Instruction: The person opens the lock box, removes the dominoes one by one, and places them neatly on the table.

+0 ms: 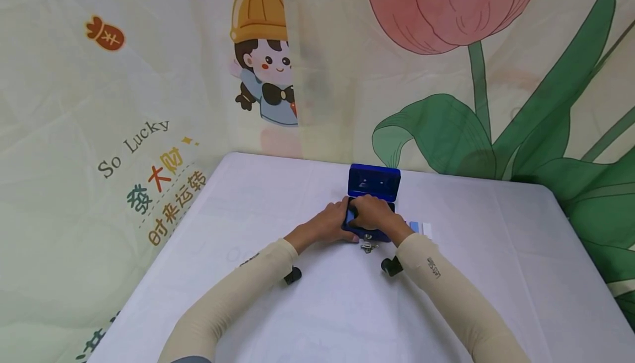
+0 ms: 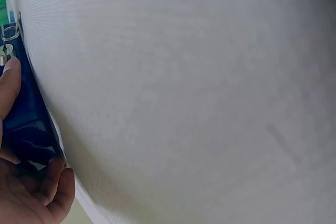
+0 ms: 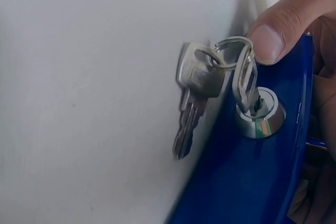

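Observation:
A blue metal cash box (image 1: 381, 236) stands on the table with its lid (image 1: 373, 182) raised. My left hand (image 1: 329, 224) grips the box's left side, its thumb (image 3: 269, 43) on the front beside the lock (image 3: 260, 121). One key sits in that lock, and a second key (image 3: 198, 77) dangles from the shared ring. Over the opening, my right hand (image 1: 371, 212) reaches down into the box with bent fingers. The box wall hides its fingertips, and I cannot tell whether they hold anything. A light blue patch (image 1: 350, 217) shows inside, by those fingers.
Just right of the box lie a small blue piece (image 1: 414, 227) and a white piece (image 1: 426, 230), both flat. White cloth covers the table (image 1: 278, 198). A printed curtain (image 1: 327, 76) hangs behind its far edge. Black wrist cameras (image 1: 392, 266) hang under the forearms.

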A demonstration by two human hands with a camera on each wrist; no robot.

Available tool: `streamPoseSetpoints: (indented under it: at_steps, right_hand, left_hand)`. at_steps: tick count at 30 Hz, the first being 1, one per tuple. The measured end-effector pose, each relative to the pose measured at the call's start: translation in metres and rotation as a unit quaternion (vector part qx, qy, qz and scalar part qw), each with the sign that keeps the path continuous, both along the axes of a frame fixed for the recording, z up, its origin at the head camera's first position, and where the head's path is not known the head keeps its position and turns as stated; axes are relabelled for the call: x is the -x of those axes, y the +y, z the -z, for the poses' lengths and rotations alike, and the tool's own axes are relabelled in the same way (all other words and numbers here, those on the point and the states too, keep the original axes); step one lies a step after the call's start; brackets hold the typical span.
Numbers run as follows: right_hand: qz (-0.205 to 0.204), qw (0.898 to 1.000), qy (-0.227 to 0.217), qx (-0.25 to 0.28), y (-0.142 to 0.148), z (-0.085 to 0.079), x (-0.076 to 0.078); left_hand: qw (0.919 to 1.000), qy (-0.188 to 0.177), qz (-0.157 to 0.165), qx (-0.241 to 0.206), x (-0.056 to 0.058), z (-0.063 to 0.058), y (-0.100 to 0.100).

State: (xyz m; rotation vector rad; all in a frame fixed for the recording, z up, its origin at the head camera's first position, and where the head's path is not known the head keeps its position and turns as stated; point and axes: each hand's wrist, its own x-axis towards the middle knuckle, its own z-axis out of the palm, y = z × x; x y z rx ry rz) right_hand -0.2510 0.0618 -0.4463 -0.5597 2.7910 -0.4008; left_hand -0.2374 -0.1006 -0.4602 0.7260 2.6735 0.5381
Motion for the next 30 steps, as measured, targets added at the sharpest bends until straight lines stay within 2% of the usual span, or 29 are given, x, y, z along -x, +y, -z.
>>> streamPoseSetpoints:
  at_steps: [13,30]
  right_hand:
    - [0.002,1.000,0.000,0.002,0.013,-0.007,-0.002]
    - [0.003,1.000,0.010,0.006,0.028,-0.007,-0.005]
  left_hand:
    - [1.0000,0.004,0.002,-0.001,0.001,0.000,-0.001]
    - [0.9999,0.001,0.003,-0.013,0.001,0.003,-0.001]
